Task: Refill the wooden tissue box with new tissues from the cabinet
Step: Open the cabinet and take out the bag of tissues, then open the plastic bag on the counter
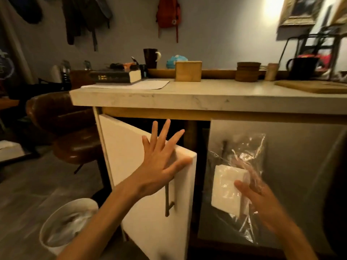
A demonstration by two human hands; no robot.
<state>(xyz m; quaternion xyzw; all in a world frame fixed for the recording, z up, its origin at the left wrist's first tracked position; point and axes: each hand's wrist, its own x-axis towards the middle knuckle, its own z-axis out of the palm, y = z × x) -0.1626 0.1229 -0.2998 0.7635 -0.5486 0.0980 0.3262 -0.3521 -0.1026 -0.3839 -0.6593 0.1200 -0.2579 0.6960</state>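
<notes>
While the left hand point(159, 162) lies flat with fingers spread wide, its palm presses the outer face of the half-open white cabinet door point(122, 147) and grips nothing. The right hand point(262, 205) holds a white pack of tissues point(225, 186) in a loose clear plastic bag point(244, 152), thumb on the front and the other fingers blurred behind. The wooden box point(188, 71) stands on the table point(206, 92) above, well apart from both hands.

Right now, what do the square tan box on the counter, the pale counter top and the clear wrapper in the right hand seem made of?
Square tan box: likely wood, matt tan faces. Pale counter top: probably marble or stone-look laminate, smooth, grey veins. Clear wrapper: thin plastic film, glossy, crinkled, white tissues showing through.
</notes>
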